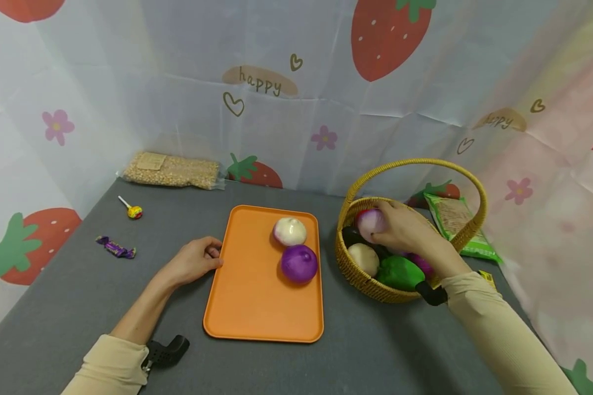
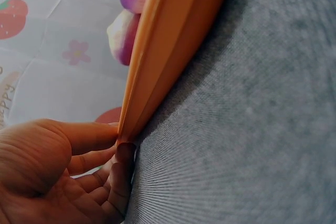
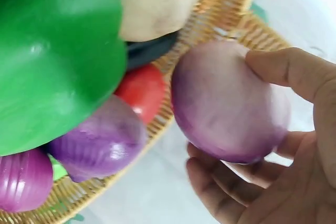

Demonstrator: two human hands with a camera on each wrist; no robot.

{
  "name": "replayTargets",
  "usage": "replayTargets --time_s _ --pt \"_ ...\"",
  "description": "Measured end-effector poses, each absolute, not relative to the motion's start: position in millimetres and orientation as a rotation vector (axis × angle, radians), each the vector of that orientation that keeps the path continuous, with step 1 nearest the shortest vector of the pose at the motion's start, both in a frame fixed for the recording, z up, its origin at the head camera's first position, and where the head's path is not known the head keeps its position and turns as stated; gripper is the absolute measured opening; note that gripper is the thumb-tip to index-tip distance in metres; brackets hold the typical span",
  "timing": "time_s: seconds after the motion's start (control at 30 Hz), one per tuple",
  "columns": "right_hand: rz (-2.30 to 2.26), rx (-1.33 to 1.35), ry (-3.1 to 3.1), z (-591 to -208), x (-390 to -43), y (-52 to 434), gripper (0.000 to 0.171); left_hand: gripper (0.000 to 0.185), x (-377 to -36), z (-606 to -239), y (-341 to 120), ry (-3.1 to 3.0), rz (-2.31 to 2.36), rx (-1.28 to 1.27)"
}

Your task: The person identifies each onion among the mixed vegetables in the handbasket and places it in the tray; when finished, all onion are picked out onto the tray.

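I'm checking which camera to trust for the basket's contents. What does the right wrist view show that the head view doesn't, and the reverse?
Only the right wrist view shows a red item deep in the wicker basket, between the onions.

Only the head view shows the left hand gripping the orange tray, the two onions on that tray, the lollipop, the wrapped candy and the basket's handle.

Both show the right hand holding a pale purple onion over the basket, beside the green pepper.

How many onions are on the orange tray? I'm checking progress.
2: a pale onion near the orange tray's far right corner, and a purple onion just in front of it.
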State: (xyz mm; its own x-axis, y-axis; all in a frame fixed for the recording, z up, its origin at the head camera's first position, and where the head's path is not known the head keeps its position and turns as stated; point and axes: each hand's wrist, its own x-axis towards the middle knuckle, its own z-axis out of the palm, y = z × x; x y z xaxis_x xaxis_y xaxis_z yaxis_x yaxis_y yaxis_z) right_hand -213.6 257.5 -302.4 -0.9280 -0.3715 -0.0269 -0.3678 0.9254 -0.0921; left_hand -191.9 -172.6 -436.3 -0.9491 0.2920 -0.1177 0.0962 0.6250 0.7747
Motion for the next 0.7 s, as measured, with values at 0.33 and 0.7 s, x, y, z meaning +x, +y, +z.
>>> replayTargets --time_s 0.33,0.7 --pt "-0.366 -0.700 3.274 -301 -157 250 0.060 0.042 -192 -434 -172 2.604 1.241 0.313" --pt "-0.541 -0.847 3.115 -330 -111 217 0.057 0.042 -192 -436 -172 2.601 1.237 0.305"
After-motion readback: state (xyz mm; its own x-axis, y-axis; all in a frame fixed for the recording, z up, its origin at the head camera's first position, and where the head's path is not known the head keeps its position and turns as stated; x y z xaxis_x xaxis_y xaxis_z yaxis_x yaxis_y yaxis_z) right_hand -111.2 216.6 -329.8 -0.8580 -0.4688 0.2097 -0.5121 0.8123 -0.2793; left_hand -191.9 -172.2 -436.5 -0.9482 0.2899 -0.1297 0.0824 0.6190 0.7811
